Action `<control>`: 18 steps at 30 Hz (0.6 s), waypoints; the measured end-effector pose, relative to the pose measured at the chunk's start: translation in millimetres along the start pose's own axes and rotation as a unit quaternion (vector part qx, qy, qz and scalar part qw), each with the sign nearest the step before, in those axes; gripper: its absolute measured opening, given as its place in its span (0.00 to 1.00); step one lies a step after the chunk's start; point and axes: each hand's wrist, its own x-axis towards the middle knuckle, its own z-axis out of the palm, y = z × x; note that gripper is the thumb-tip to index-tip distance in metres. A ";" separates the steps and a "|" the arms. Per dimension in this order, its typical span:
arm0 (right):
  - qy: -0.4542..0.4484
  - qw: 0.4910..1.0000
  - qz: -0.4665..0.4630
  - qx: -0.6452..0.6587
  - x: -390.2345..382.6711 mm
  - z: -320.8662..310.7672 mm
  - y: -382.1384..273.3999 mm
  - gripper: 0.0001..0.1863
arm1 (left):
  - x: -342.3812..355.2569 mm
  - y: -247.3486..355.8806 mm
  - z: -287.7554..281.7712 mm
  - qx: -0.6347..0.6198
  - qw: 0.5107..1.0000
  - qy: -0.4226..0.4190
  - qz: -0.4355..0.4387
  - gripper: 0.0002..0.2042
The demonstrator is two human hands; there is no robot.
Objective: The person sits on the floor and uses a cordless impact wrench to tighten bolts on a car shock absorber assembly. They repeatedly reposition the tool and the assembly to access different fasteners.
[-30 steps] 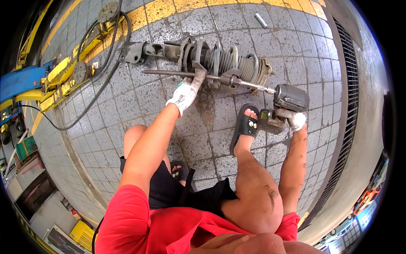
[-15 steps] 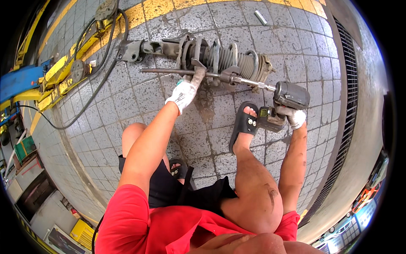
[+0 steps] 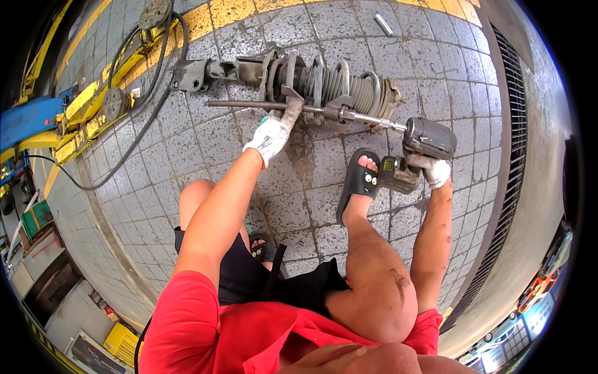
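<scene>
A car strut with its coil spring [image 3: 344,78] lies across the tiled floor. Along its near side runs a spring compressor [image 3: 249,105], a long threaded rod with hooked jaws on the coils. My left hand [image 3: 272,135], in a dirty white glove, is closed around the compressor by its left jaw. My right hand [image 3: 431,169], also gloved, grips the handle of a black cordless impact wrench [image 3: 430,138]. A long silver socket [image 3: 374,121] joins the wrench to the rod's right end. The wrench's battery base hangs beside my sandal.
A yellow and blue lift arm [image 3: 87,115] with a black hose [image 3: 140,124] stands at the left. A small metal tube [image 3: 384,25] lies on the far floor. A drain grate [image 3: 518,118] runs along the right. My sandalled foot [image 3: 359,184] is just below the strut.
The spring's right end and top mount have shifted very slightly. Both hands keep their holds in nearly the same places.
</scene>
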 end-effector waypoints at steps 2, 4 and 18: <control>-0.004 1.000 0.007 0.009 0.3 0.3 -1.7 0.15 | 0.4 -0.9 0.6 -0.002 1.000 0.002 0.004 0.65; -0.002 1.000 0.002 0.013 1.4 1.2 -5.9 0.15 | 3.1 -4.7 0.4 -0.004 1.000 0.004 0.011 0.65; -0.011 0.999 0.010 0.047 -0.4 0.1 -14.7 0.17 | -8.7 11.3 -3.8 0.016 1.000 -0.015 -0.010 0.65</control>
